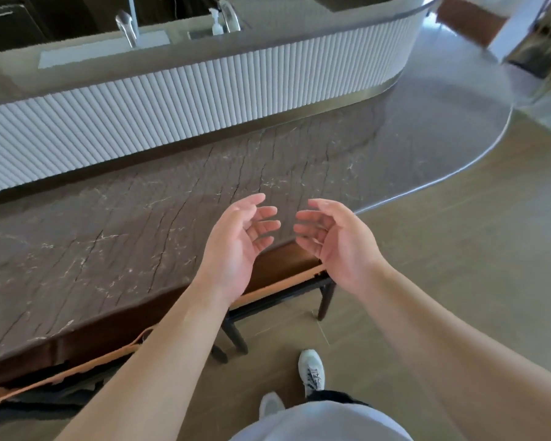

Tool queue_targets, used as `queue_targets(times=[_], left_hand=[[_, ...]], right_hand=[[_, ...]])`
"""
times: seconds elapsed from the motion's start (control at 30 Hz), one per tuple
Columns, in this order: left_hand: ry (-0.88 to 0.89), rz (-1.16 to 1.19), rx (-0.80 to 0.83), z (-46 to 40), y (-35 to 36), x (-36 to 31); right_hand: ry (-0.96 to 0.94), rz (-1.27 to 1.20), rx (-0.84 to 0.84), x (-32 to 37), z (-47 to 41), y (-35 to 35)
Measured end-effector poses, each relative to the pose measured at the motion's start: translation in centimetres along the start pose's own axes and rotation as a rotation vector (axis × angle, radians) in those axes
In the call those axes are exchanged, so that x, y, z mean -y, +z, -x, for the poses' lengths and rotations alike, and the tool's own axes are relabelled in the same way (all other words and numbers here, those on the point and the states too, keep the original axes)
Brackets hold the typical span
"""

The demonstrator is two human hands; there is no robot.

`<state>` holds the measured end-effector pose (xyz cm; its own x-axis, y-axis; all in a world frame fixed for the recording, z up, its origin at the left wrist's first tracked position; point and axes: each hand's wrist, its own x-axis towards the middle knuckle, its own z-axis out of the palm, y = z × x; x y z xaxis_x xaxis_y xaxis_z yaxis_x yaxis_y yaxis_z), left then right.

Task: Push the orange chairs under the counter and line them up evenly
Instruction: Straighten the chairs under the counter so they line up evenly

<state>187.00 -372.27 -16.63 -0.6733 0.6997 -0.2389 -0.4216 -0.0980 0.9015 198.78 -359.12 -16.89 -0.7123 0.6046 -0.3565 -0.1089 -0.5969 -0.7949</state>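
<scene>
**Reader:** Hands first, please. Where are they, and what are they doing?

**Describer:** Both hands float at the centre of the head view, palms turned toward each other, holding nothing. Left hand (236, 246) sits just at 9 o'clock of centre, fingers loosely curled and spread. Right hand (337, 243) sits at 3 o'clock of it, fingers likewise relaxed, a small gap between the two. Neither touches a chair or the counter.

**Reader:** And the chairs?

**Describer:** Two show. Right-hand orange chair (287, 289) lies directly below the hands at 6 o'clock, its orange edge and dark legs poking out from beneath the dark marble counter (109, 237). Left-hand orange chair (77, 367) runs toward 8 o'clock, mostly tucked under too, partly hidden by the left forearm. Whether more chairs stand further along, I cannot tell.

**Reader:** Anything else?

**Describer:** White ribbed panel (172, 106) at 12 o'clock, a faucet (126, 27) above it at 11, and a white shoe (312, 370) on the floor at 6.

**Reader:** What might go wrong?

**Describer:** My judgement: pushing one corner could skew a chair, leaving the row uneven, and a hard shove may knock a leg against its neighbour or the counter base.
</scene>
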Motion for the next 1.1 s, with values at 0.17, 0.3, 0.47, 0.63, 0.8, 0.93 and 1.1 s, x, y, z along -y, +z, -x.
queue_targets(times=[0.17, 0.3, 0.47, 0.63, 0.8, 0.93, 1.1], left_hand=[[-0.054, 0.045, 0.104, 0.5, 1.5, 0.7], [-0.039, 0.048, 0.182, 1.4, 3.3, 0.7], [-0.007, -0.005, 0.25, 2.4, 6.1, 0.3], [0.072, -0.098, 0.303, 3.0, 10.0, 0.3], [0.095, -0.108, 0.325, 2.4, 16.2, 1.6], [0.073, -0.124, 0.338, 1.6, 23.5, 3.9], [0.064, -0.163, 0.387, 1.3, 34.0, 7.6]], right_hand=[[-0.083, -0.044, -0.096, 0.6, 3.5, -2.1], [-0.151, -0.061, -0.13, 1.9, 5.6, -3.3], [-0.23, -0.086, -0.127, 3.7, 7.5, -4.8], [-0.269, -0.128, -0.133, 5.8, 8.3, -7.6], [-0.302, -0.148, -0.156, 9.2, 9.0, -13.0], [-0.329, -0.144, -0.184, 12.8, 10.0, -19.2], [-0.336, -0.12, -0.201, 17.7, 11.1, -27.8]])
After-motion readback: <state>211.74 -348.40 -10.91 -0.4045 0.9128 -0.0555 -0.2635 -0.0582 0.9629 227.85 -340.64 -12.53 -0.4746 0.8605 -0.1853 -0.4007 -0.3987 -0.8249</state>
